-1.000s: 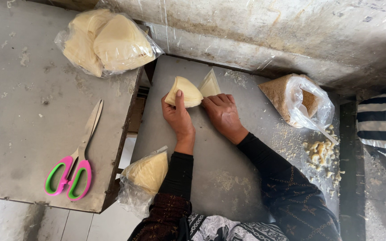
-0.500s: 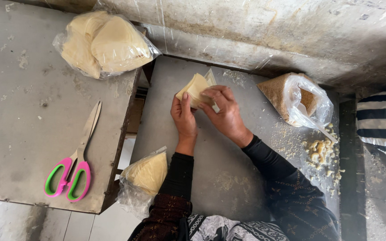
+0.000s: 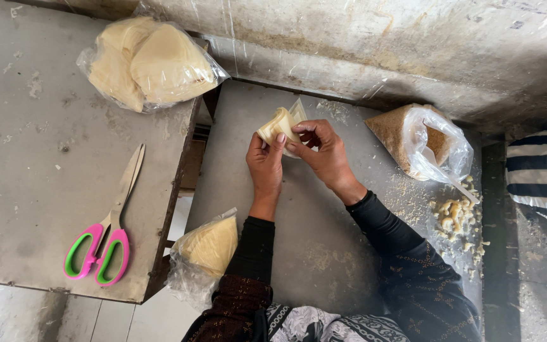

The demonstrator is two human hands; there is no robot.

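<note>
Both hands are up off the table now, meeting over the grey worktop (image 3: 324, 253); the left hand (image 3: 266, 166) cradles a pale, thin, folded triangle of dough (image 3: 278, 123) from below, thumb and fingers closed on its lower edge; the right hand (image 3: 325, 152) comes in from the right, fingertips pinched on the fold's near side. The dough sits between them, just above the left palm, its long edge running up and to the right, away from the body; the left hand carries the weight, the right only nips. To the right, a clear plastic bag of brown crumbly filling (image 3: 422, 139) lies open, pale scraps (image 3: 454, 218) beside it; a bagged stack of pale sheets (image 3: 150, 60) rests on the scuffed side table (image 3: 33, 158), pink-and-green-handled scissors (image 3: 106, 237) below it; another bagged wedge of sheets (image 3: 207, 250) hangs in the gap between tables.
</note>
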